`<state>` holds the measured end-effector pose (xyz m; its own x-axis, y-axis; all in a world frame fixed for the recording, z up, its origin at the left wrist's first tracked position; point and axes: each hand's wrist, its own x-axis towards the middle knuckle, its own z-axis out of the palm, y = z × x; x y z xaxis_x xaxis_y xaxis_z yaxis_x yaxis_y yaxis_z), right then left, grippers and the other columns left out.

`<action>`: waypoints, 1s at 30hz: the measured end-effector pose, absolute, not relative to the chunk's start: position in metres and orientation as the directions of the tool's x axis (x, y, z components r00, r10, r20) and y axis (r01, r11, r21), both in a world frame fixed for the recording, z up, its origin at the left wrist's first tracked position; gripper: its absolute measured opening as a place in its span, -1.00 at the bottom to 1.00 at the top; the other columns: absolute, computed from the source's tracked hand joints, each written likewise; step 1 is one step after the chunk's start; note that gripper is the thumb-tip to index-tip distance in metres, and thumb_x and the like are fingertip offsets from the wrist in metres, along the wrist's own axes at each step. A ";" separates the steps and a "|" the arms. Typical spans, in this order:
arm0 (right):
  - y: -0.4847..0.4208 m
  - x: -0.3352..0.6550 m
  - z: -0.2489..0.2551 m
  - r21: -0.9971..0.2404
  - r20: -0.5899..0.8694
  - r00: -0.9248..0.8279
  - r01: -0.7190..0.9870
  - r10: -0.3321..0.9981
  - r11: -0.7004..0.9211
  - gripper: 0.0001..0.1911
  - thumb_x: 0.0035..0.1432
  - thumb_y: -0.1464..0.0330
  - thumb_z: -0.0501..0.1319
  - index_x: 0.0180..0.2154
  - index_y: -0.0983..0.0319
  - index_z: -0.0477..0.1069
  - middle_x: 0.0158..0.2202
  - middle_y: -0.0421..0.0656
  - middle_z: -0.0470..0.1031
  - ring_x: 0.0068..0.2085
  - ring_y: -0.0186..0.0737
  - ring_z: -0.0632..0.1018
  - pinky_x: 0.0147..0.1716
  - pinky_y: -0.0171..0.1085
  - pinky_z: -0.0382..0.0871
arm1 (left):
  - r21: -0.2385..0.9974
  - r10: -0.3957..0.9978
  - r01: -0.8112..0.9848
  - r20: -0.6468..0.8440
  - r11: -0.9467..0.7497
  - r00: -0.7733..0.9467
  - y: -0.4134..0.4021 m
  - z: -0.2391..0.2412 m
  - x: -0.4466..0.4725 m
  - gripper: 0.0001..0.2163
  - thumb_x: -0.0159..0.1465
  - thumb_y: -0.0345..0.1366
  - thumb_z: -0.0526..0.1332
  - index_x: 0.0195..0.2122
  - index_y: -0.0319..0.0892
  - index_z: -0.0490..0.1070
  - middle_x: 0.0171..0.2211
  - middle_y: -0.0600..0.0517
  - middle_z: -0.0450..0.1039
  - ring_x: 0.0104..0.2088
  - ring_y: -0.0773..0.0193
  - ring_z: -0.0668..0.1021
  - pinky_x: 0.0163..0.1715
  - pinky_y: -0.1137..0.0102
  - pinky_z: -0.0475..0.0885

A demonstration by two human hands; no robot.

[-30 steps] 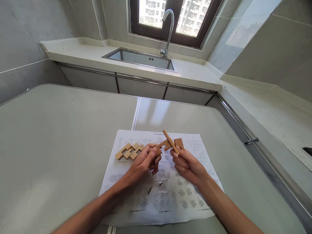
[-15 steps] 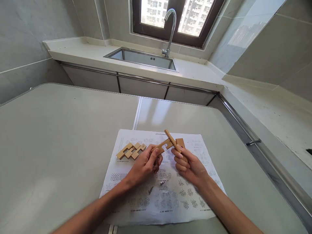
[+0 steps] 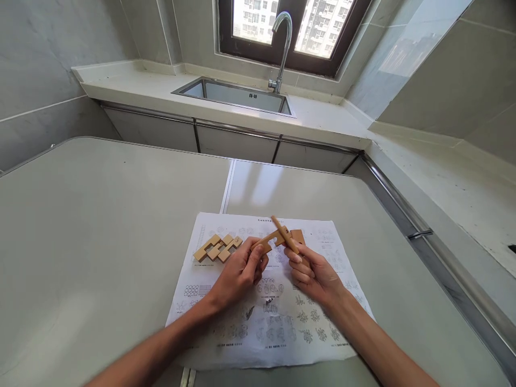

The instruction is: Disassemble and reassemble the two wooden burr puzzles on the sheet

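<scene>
My left hand pinches the near end of a notched wooden puzzle piece, which slants up to the right. In my right hand is a wooden puzzle stick, tilted up to the left and crossing the far end of the notched piece. The two overlap; whether they interlock I cannot tell. Behind my right hand another wooden block is partly hidden. Several notched wooden pieces lie side by side left of my left hand, on a printed sheet.
The sheet, covered with small diagrams, lies on a pale table with a seam down it. Past the table's far edge are a counter, a sink and a tap below a window. A metal rail runs along the right.
The stick in my right hand has turned slightly, showing a different face, and the notched piece's far end shows more. My left hand has barely moved.
</scene>
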<state>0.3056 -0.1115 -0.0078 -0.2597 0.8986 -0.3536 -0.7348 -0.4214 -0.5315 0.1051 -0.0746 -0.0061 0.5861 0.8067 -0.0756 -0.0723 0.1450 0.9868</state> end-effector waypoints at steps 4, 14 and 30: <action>-0.113 0.298 -0.008 -0.554 -0.375 -0.272 -0.701 0.886 -0.449 -0.66 0.10 0.29 0.55 -0.33 0.28 0.42 -0.57 -0.41 0.34 -0.69 -0.64 -0.10 -0.79 -0.59 0.01 | 0.988 0.794 -0.074 -0.065 0.137 0.604 -0.074 -0.008 0.105 -0.64 0.51 0.07 0.06 -0.10 -0.17 0.31 -0.43 0.16 0.24 -0.54 0.43 0.24 -0.55 0.47 0.20; -0.119 0.280 -0.006 -0.639 -0.405 -0.266 -0.602 0.875 -0.479 -0.53 0.09 0.13 0.56 -0.38 0.26 0.37 -0.61 -0.41 0.28 -0.67 -0.64 -0.08 -0.75 -0.55 -0.08 | 0.999 0.823 -0.009 -0.033 0.045 0.567 -0.076 -0.004 0.106 -0.66 0.52 0.04 0.03 -0.16 -0.15 0.28 -0.49 0.18 0.20 -0.54 0.39 0.24 -0.51 0.43 0.21; -0.120 0.280 -0.002 -0.822 -0.285 -0.055 -0.499 0.957 -0.274 -0.62 0.40 -0.02 0.22 -0.14 0.16 0.42 -0.45 -0.26 0.48 -0.68 -0.51 0.05 -0.71 -0.44 -0.04 | 0.966 0.841 -0.166 -0.080 0.197 0.536 -0.071 0.006 0.105 -0.65 0.44 0.04 0.21 -0.23 -0.18 0.35 -0.43 0.12 0.35 -0.52 0.39 0.41 -0.45 0.40 0.41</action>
